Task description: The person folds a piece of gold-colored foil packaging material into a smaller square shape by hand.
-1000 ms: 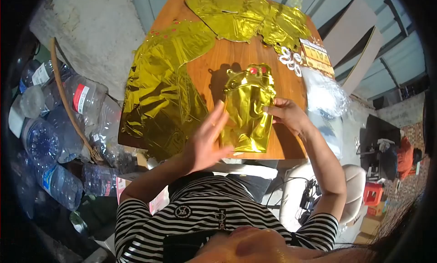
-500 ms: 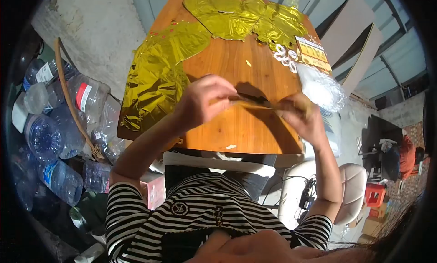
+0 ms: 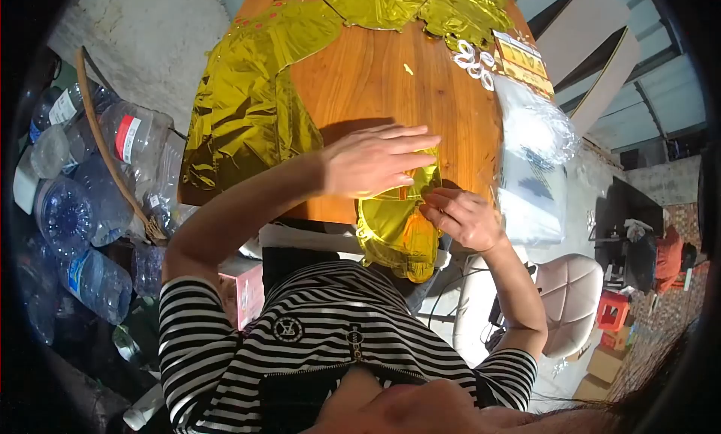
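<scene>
A flat gold foil balloon (image 3: 383, 225), creased from folding, lies across the front edge of the wooden table (image 3: 364, 81), its lower part hanging toward my lap. My left hand (image 3: 375, 162) is spread flat over the balloon's upper part, fingers stretched out to the right. With bent fingers, my right hand (image 3: 467, 218) pinches the balloon's right edge. To the left lies a larger flat gold foil piece (image 3: 248, 111), and another gold foil piece (image 3: 390, 4) runs along the far edge.
White rings (image 3: 472, 62), a printed card pack (image 3: 522, 62) and clear plastic bags (image 3: 537, 130) are at the table's right side. Large empty plastic bottles (image 3: 143, 145) and a curved stick (image 3: 105, 145) crowd the left. A pale padded chair (image 3: 571, 299) stands to the right.
Earlier both hands held a narrow folded strip stretched between them above the table. Now the foil is opened out at the front edge, with my left hand flat on it. The view has shifted slightly.
</scene>
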A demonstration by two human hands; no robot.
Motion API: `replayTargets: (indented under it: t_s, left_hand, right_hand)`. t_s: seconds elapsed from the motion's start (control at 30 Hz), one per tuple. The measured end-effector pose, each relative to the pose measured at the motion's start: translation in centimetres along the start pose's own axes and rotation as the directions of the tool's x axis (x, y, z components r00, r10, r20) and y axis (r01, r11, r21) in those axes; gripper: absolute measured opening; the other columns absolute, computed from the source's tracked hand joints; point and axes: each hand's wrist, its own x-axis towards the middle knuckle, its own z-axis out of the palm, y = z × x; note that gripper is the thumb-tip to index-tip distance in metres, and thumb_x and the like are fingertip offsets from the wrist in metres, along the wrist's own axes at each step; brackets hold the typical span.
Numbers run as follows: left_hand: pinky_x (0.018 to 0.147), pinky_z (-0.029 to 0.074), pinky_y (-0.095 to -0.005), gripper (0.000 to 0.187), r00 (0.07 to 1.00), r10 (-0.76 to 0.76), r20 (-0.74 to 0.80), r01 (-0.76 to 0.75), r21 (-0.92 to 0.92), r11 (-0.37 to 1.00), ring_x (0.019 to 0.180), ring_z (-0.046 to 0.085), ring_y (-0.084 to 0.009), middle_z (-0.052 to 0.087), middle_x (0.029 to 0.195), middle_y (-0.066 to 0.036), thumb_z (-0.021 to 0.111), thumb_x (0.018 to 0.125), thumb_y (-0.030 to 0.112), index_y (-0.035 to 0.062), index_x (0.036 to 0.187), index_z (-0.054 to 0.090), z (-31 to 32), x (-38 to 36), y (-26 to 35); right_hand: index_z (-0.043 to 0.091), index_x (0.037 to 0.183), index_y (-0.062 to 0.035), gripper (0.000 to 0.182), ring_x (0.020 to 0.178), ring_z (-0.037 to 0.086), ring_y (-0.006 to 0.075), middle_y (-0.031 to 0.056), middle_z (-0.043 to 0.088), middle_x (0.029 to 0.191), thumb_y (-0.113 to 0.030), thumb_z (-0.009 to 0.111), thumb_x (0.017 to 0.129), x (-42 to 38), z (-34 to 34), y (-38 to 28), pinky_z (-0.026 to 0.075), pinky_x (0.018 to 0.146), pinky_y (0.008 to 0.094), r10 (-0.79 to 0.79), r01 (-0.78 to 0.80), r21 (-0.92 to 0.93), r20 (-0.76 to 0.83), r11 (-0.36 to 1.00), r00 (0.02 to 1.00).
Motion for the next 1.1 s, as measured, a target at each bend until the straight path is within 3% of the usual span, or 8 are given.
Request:
replayTargets:
  t_s: [0.07, 0.2, 0.3, 0.5, 0.77, 0.9, 1.03, 1.1]
  left_hand:
    - [0.126, 0.022, -0.0501, 0.052, 0.989, 0.071, 0.127, -0.079, 0.059, 0.995, 0.155, 0.025, -0.0304, 0.033, 0.165, -0.011, 0.055, 0.102, 0.035, 0.0149, 0.150, 0.050, 3.2, 1.2, -1.6]
    - [0.128, 0.013, -0.0499, 0.056, 0.963, 0.071, 0.258, -0.121, 0.182, 0.976, 0.157, 0.018, -0.0317, 0.028, 0.167, -0.011, 0.056, 0.101, 0.043, 0.0212, 0.152, 0.049, 4.8, 1.2, -1.7]
    - [0.128, 0.014, -0.0503, 0.056, 0.966, 0.098, 0.238, -0.139, 0.165, 0.976, 0.156, 0.019, -0.0313, 0.029, 0.166, -0.011, 0.056, 0.100, 0.045, 0.0221, 0.151, 0.051, 4.6, 1.1, -1.6]
    - [0.126, 0.017, -0.0517, 0.055, 0.973, 0.099, 0.210, -0.132, 0.151, 0.980, 0.154, 0.024, -0.0328, 0.032, 0.165, -0.011, 0.057, 0.099, 0.047, 0.0221, 0.148, 0.054, 4.8, 1.1, -1.6]
    - [0.126, 0.017, -0.0536, 0.055, 0.974, 0.111, 0.199, -0.140, 0.140, 0.980, 0.154, 0.024, -0.0333, 0.031, 0.165, -0.011, 0.056, 0.100, 0.047, 0.0222, 0.149, 0.053, 4.7, 1.1, -1.7]
    - [0.126, 0.017, -0.0534, 0.056, 0.976, 0.093, 0.197, -0.130, 0.183, 0.974, 0.154, 0.024, -0.0332, 0.031, 0.165, -0.011, 0.056, 0.100, 0.048, 0.0227, 0.150, 0.051, 4.8, 0.9, -1.6]
    - [0.126, 0.016, -0.0523, 0.058, 0.975, 0.115, 0.190, -0.153, 0.201, 0.968, 0.155, 0.023, -0.0322, 0.031, 0.165, -0.010, 0.055, 0.100, 0.052, 0.0233, 0.150, 0.051, 5.1, 1.0, -1.8]
    - [0.126, 0.016, -0.0526, 0.059, 0.974, 0.132, 0.185, -0.169, 0.200, 0.965, 0.155, 0.022, -0.0322, 0.030, 0.166, -0.010, 0.055, 0.099, 0.052, 0.0231, 0.150, 0.051, 5.2, 0.9, -1.8]
  right_hand:
    - [0.071, 0.117, -0.0092, 0.034, 0.107, 0.068, 0.0226, 0.0068, 0.069, 0.119, -0.012, 0.064, 0.084, 0.0, -0.1, 0.0, 0.057, 0.087, 0.0322, 0.012, -0.013, 0.017, 0.015, 1.000, 1.000]
    - [0.071, 0.117, -0.0085, 0.034, 0.104, 0.069, 0.0225, 0.0066, 0.070, 0.115, -0.011, 0.068, 0.084, 0.0, -0.3, 0.0, 0.059, 0.085, 0.0333, 0.053, -0.054, 0.077, 0.018, 0.996, 0.998]
    - [0.071, 0.117, -0.0075, 0.035, 0.103, 0.070, 0.0226, 0.0067, 0.070, 0.115, -0.010, 0.067, 0.083, 0.0, -1.0, -0.2, 0.059, 0.086, 0.0336, 0.076, -0.077, 0.132, 0.014, 0.988, 0.997]
    - [0.071, 0.118, -0.0053, 0.040, 0.107, 0.069, 0.0231, 0.0079, 0.070, 0.118, -0.012, 0.066, 0.079, -1.6, -1.5, -1.3, 0.058, 0.090, 0.0342, 0.067, -0.070, 0.056, 0.045, 0.996, 0.997]
    - [0.074, 0.112, -0.0069, 0.033, 0.108, 0.069, 0.0253, 0.0079, 0.071, 0.116, -0.011, 0.078, 0.080, -2.7, 0.1, -2.3, 0.059, 0.095, 0.0393, 0.140, -0.138, 0.059, -0.027, 0.989, 0.990]
    - [0.074, 0.109, -0.0067, 0.030, 0.110, 0.068, 0.0266, 0.0090, 0.071, 0.117, -0.010, 0.077, 0.080, -2.4, 0.9, -2.4, 0.058, 0.099, 0.0413, 0.099, -0.096, 0.031, -0.134, 0.995, 0.986]
    - [0.073, 0.103, -0.0082, 0.025, 0.113, 0.067, 0.0263, 0.0087, 0.072, 0.115, -0.010, 0.078, 0.079, -3.0, 1.3, -2.5, 0.057, 0.101, 0.0424, 0.101, -0.097, 0.059, -0.065, 0.994, 0.993]
    - [0.074, 0.110, -0.0088, 0.030, 0.113, 0.067, 0.0241, 0.0070, 0.072, 0.116, -0.011, 0.071, 0.080, -3.2, 1.4, -2.4, 0.055, 0.105, 0.0415, 0.104, -0.101, 0.049, -0.056, 0.994, 0.993]
